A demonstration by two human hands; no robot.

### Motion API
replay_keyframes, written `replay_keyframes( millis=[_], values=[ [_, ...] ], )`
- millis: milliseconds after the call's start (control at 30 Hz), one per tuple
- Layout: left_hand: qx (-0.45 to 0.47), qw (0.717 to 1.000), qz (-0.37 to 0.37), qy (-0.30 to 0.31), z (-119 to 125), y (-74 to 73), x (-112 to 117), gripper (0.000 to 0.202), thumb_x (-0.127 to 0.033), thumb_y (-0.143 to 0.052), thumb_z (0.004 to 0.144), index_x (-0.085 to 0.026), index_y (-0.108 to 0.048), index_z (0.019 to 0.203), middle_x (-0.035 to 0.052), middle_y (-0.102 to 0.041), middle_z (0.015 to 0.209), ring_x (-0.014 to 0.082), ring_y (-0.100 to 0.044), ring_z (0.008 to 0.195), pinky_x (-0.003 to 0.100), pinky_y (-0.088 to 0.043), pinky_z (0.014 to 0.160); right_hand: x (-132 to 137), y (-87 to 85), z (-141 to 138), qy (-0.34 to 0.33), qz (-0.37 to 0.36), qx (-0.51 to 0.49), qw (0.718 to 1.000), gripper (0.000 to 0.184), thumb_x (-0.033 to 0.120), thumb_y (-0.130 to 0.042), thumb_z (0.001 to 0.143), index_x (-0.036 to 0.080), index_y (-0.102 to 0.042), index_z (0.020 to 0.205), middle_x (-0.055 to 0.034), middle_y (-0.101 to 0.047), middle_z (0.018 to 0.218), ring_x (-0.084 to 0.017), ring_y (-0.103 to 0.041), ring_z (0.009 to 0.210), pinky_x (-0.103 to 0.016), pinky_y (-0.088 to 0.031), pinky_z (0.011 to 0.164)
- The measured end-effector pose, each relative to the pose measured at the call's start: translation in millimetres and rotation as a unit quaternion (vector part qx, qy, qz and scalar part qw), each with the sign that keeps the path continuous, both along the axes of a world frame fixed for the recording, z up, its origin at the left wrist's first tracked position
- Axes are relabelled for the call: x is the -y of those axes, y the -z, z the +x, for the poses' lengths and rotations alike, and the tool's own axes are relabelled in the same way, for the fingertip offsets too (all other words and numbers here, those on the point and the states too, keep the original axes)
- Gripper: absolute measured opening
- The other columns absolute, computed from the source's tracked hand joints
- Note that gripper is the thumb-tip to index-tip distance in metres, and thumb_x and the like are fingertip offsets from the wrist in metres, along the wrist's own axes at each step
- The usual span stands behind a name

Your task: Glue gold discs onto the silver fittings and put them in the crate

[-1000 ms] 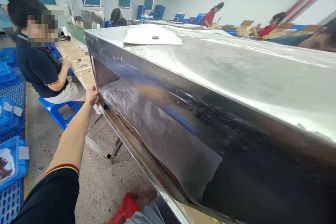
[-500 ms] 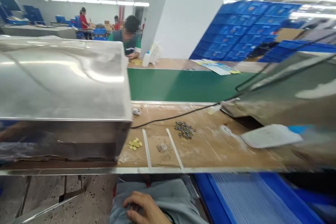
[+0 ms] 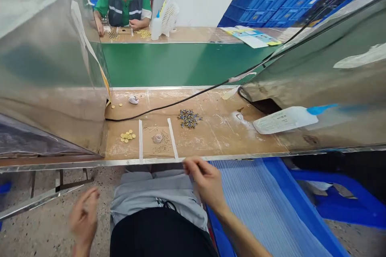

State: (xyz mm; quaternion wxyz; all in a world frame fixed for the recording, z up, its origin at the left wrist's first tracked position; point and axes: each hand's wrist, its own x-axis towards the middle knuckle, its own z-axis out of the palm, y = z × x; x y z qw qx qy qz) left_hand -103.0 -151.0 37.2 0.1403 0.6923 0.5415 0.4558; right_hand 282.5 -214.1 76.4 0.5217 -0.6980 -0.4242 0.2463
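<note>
My right hand [image 3: 207,180] is over the front edge of the worktable [image 3: 217,144], its fingers curled closed. What it holds, if anything, is hidden. Low on the left, beside my lap, hangs my left hand [image 3: 84,215], smeared by motion, so its grip does not show. Nearest on the table are a small clear round cup [image 3: 157,138] with tiny dark bits around it, between two white tape strips [image 3: 140,140]. Several yellow discs [image 3: 128,136] lie left of the strips. A pile of small shiny metal-and-blue parts [image 3: 189,118] lies to their right.
A white bottle with a blue nozzle [image 3: 286,119] lies on the right. Metal housings [image 3: 54,76] flank the table, and a black cable [image 3: 181,102] crosses it. Beyond the green belt [image 3: 181,64] sits a co-worker [image 3: 125,4]. A blue crate [image 3: 289,192] stands below right.
The view has tipped down and shifted. One hand was over my lap before; now both hands show, spread apart, the right one raised near the table edge.
</note>
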Motion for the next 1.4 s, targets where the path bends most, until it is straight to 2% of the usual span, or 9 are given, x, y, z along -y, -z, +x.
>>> replay_keyframes(
  millis=[100, 200, 333, 500, 700, 833, 1067, 1233, 1400],
  values=[
    [-0.045, 0.987, 0.084, 0.131, 63.2, 5.3, -18.3, 0.023, -0.019, -0.068, 0.111, -0.030, -0.080, 0.128, 0.0062, -0.087, 0.108, 0.0253, -0.085, 0.095, 0.042, -0.069, 0.092, -21.0, 13.1, 60.2, 0.090, -0.002, 0.003, 0.996, 0.049, 0.070, -0.079, 0.095, 0.022, -0.082, 0.092, -0.0029, -0.077, 0.078, -0.020, -0.070, 0.074, -0.032, -0.057, 0.073],
    [-0.085, 0.982, 0.068, 0.156, 109.0, -9.5, -67.6, 0.025, -0.024, -0.061, 0.116, -0.027, -0.078, 0.135, 0.0097, -0.085, 0.124, 0.0266, -0.083, 0.114, 0.043, -0.067, 0.103, -50.3, 32.9, 107.0, 0.141, 0.015, -0.025, 0.990, 0.058, 0.075, -0.085, 0.083, 0.019, -0.083, 0.099, -0.0060, -0.080, 0.084, -0.022, -0.072, 0.076, -0.035, -0.059, 0.076],
    [-0.153, 0.975, 0.044, 0.154, 125.6, -28.8, -119.6, 0.030, -0.027, -0.054, 0.118, -0.022, -0.078, 0.135, 0.0133, -0.081, 0.129, 0.0289, -0.078, 0.119, 0.044, -0.064, 0.103, -72.5, 54.8, 135.8, 0.191, 0.037, -0.054, 0.979, 0.062, 0.077, -0.082, 0.083, 0.017, -0.081, 0.101, -0.0062, -0.078, 0.085, -0.018, -0.067, 0.067, -0.034, -0.057, 0.068],
    [-0.241, 0.950, 0.024, 0.198, 136.3, -28.6, -148.3, 0.026, -0.033, -0.064, 0.114, -0.023, -0.081, 0.132, 0.0142, -0.080, 0.128, 0.0341, -0.072, 0.118, 0.047, -0.058, 0.102, -67.9, 60.3, 136.2, 0.201, 0.067, -0.073, 0.975, 0.054, 0.070, -0.081, 0.089, 0.018, -0.080, 0.104, -0.0040, -0.077, 0.086, -0.016, -0.066, 0.068, -0.032, -0.058, 0.069],
    [-0.242, 0.940, 0.043, 0.236, 146.4, -18.0, -160.7, 0.036, -0.042, -0.056, 0.117, -0.024, -0.086, 0.110, 0.0143, -0.081, 0.112, 0.0353, -0.070, 0.105, 0.049, -0.056, 0.095, -66.9, 50.6, 134.4, 0.178, 0.056, -0.062, 0.980, 0.055, 0.072, -0.074, 0.094, 0.018, -0.078, 0.102, -0.0020, -0.074, 0.081, -0.016, -0.065, 0.068, -0.031, -0.056, 0.068],
    [-0.224, 0.943, 0.073, 0.236, 143.7, -13.8, -160.3, 0.043, -0.048, -0.051, 0.119, -0.023, -0.086, 0.112, 0.0145, -0.083, 0.114, 0.0352, -0.072, 0.106, 0.048, -0.057, 0.096, -68.6, 52.1, 136.0, 0.158, 0.054, -0.034, 0.985, 0.051, 0.066, -0.069, 0.100, 0.017, -0.080, 0.106, -0.0039, -0.077, 0.086, -0.017, -0.067, 0.071, -0.031, -0.056, 0.071],
    [-0.297, 0.912, 0.167, 0.228, 138.6, -13.0, -157.5, 0.024, -0.031, -0.063, 0.117, -0.018, -0.081, 0.126, 0.0149, -0.085, 0.124, 0.0332, -0.078, 0.112, 0.045, -0.060, 0.098, -73.4, 52.1, 140.9, 0.130, 0.047, 0.028, 0.990, 0.032, 0.048, -0.068, 0.102, 0.022, -0.083, 0.112, -0.0092, -0.085, 0.110, -0.025, -0.076, 0.096, -0.042, -0.063, 0.095],
    [-0.312, 0.898, 0.197, 0.240, 142.2, -13.6, -158.0, 0.017, -0.024, -0.068, 0.114, -0.016, -0.079, 0.125, 0.0140, -0.084, 0.120, 0.0332, -0.080, 0.110, 0.044, -0.060, 0.095, -77.6, 38.7, 155.2, 0.010, 0.002, 0.144, 0.990, 0.027, 0.030, -0.068, 0.101, 0.026, -0.082, 0.124, -0.0100, -0.081, 0.131, -0.026, -0.075, 0.101, -0.045, -0.062, 0.101],
    [-0.332, 0.881, 0.205, 0.269, 143.9, -20.3, -161.3, 0.015, -0.019, -0.068, 0.113, -0.015, -0.077, 0.124, 0.0137, -0.083, 0.118, 0.0329, -0.078, 0.108, 0.044, -0.060, 0.096, -88.5, 30.7, 180.6, -0.079, -0.070, 0.256, 0.961, 0.024, 0.026, -0.067, 0.105, 0.025, -0.082, 0.122, -0.0095, -0.079, 0.120, -0.026, -0.075, 0.099, -0.047, -0.062, 0.099]
  ],
)
